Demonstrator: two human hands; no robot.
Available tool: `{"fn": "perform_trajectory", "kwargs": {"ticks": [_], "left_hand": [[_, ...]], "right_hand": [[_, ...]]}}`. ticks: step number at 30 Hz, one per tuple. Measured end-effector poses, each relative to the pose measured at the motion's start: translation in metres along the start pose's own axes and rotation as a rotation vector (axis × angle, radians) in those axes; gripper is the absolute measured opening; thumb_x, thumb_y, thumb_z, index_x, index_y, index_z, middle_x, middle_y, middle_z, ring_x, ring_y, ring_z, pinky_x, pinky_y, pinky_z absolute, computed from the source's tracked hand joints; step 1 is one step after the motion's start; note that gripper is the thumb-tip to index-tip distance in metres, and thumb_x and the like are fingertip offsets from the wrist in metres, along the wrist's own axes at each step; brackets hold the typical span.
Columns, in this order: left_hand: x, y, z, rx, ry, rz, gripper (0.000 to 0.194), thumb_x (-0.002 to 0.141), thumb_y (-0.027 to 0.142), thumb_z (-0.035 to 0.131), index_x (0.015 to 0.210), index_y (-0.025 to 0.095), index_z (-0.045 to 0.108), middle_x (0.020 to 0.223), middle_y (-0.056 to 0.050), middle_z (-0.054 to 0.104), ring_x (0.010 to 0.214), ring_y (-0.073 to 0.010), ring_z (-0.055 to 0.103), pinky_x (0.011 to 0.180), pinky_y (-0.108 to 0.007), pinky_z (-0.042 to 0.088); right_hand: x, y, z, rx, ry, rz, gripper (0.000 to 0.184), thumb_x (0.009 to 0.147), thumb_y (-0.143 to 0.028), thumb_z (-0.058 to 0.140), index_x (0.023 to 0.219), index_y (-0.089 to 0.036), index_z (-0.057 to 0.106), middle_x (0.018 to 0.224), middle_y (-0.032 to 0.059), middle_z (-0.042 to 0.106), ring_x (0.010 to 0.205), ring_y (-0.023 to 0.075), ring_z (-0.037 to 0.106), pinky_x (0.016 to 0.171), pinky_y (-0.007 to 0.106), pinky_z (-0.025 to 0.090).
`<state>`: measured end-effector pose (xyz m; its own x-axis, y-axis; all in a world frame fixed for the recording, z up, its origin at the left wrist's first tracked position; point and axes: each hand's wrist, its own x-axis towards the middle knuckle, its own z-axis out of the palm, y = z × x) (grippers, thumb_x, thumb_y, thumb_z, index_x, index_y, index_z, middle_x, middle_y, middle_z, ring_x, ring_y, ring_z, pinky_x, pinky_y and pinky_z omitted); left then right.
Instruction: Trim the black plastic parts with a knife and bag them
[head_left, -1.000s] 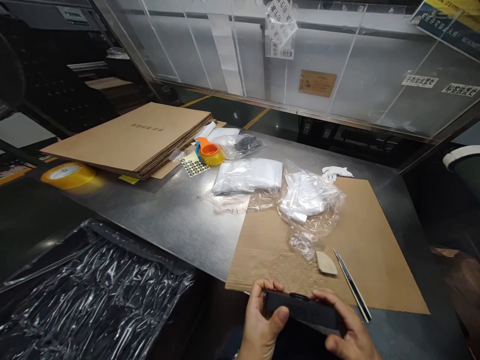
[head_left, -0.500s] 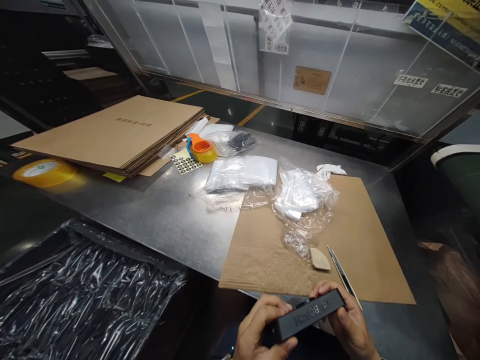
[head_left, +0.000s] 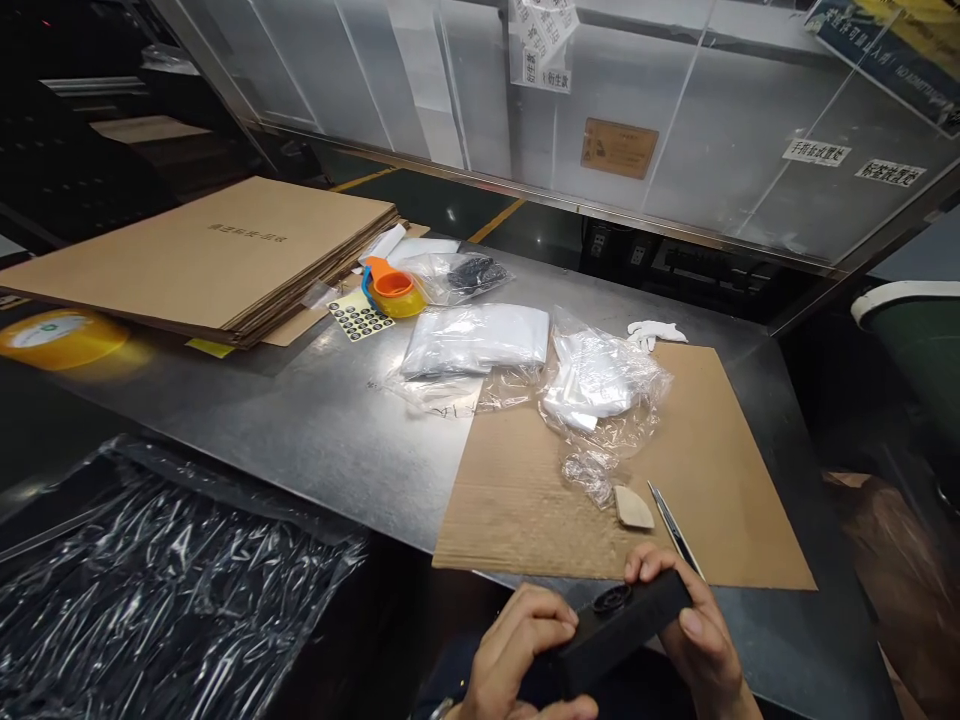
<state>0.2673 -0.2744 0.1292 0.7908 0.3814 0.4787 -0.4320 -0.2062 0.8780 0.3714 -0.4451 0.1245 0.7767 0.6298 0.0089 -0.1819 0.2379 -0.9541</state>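
1. Metal table point(head_left: 315, 460): spans the view, its near edge falling towards 5 o'clock.
2. Cardboard stack point(head_left: 255, 250): at 10 o'clock, flat on the table.
3. Black plastic sheeting point(head_left: 187, 600): at 8 o'clock, wrinkled and shiny, below the table's near edge.
4. Cardboard sheet point(head_left: 517, 510): at 4 o'clock, flat, with a crumpled clear bag point(head_left: 600, 385) lying partly on it.
5. Black block point(head_left: 634, 625): at 5 o'clock, held up in front of the table's near edge, tilted, its length running from 8 towards 2 o'clock. A dark oval piece point(head_left: 613, 598) sits on its upper face, between the two sets of fingers.
6. Left hand point(head_left: 517, 650): grips the block's 8 o'clock end, fingertips curled over the upper side and thumb underneath; dark on dark there, so whether the thumb presses the block is hard to tell.
7. Right hand point(head_left: 701, 635): grips the 2 o'clock end, fingers over the far edge, thumb by the end on the near side.
8. Knife point(head_left: 675, 528): at 1 o'clock from the block, just beyond the right hand.
9. Tan wedge point(head_left: 634, 509): at 12 o'clock from the block, on the cardboard sheet.
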Motion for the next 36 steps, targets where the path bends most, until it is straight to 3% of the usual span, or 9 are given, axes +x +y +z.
{"fn": "perform_trajectory", "kwargs": {"ticks": [12,18,28,36], "left_hand": [[0.0,0.002,0.0,0.002,-0.047,0.034,0.026,0.077,0.036,0.06,0.097,0.019,0.057,0.081,-0.011,0.06,0.074,-0.0213,0.057,0.065,-0.035,0.048],[0.006,-0.001,-0.012,-0.036,-0.248,0.07,0.038,0.072,0.022,0.067,0.107,0.018,0.053,0.085,-0.014,0.063,0.074,-0.0223,0.061,0.064,-0.034,0.052],[-0.011,-0.02,-0.012,-0.001,-0.282,0.115,0.064,0.061,0.028,0.078,0.118,0.017,0.051,0.078,-0.012,0.062,0.063,-0.0188,0.057,0.05,-0.026,0.048],[-0.012,-0.018,-0.012,-0.022,-0.283,0.107,0.059,0.068,0.039,0.07,0.119,0.015,0.053,0.076,-0.012,0.06,0.06,-0.0187,0.056,0.05,-0.027,0.048]], "right_hand": [[-0.001,-0.005,0.001,-0.019,-0.019,0.015,0.034,0.072,-0.05,0.05,0.093,-0.024,0.056,0.09,0.0044,0.047,0.085,0.0215,0.041,0.075,0.032,0.034],[-0.001,-0.004,0.0,-0.043,0.012,0.024,0.033,0.074,-0.05,0.049,0.091,-0.022,0.057,0.085,0.005,0.048,0.082,0.0214,0.042,0.073,0.032,0.034],[0.0,-0.003,0.001,-0.036,0.037,0.063,0.033,0.075,-0.049,0.049,0.086,-0.019,0.057,0.08,0.0054,0.049,0.074,0.0202,0.043,0.066,0.032,0.036],[0.001,-0.004,0.003,-0.039,0.054,0.082,0.032,0.074,-0.049,0.049,0.084,-0.02,0.058,0.078,0.0045,0.048,0.072,0.0191,0.043,0.065,0.03,0.036]]}}
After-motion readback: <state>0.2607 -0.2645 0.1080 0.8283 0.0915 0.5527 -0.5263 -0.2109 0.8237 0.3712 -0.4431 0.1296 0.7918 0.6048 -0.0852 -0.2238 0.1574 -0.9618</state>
